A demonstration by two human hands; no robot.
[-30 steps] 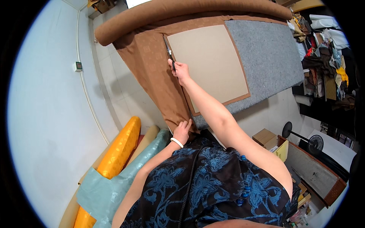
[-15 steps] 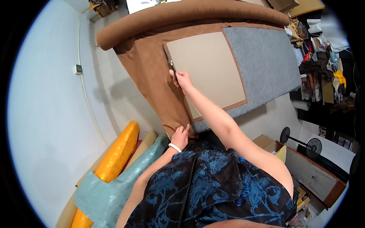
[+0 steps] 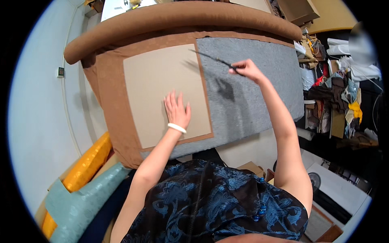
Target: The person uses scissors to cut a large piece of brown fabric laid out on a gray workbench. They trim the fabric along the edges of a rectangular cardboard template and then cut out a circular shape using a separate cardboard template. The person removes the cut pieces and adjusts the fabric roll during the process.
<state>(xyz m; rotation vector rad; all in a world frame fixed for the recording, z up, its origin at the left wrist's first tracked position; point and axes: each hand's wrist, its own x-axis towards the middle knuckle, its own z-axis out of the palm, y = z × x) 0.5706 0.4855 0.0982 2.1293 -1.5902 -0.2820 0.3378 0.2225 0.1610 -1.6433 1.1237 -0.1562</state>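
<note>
**Left hand (image 3: pixel 177 113) flat on a beige panel (image 3: pixel 150 89), right hand (image 3: pixel 247 69) lifting scissors (image 3: pixel 216 59)**

At the near left, a golden fabric roll (image 3: pixel 90 163) leans beside a pale teal roll (image 3: pixel 91 202), whose loose end laps over it. Brown fabric (image 3: pixel 111 97) covers the left part of the desk (image 3: pixel 271 93), and a thick brown roll (image 3: pixel 182 18) stretches along the far side. The beige panel lies on the brown fabric, which shows as a narrow border along its right and near edges. The left hand, a white bracelet (image 3: pixel 177 128) at its wrist, rests palm down on the panel's near right part, its grip spread and holding nothing.

Farther right, the right hand's grip is closed around the scissors' handles, above the grey felt surface. The blades point left, their tips over the panel's far right corner, with a shadow below. Piled cloth scraps (image 3: pixel 340 91) fill the far right.
</note>
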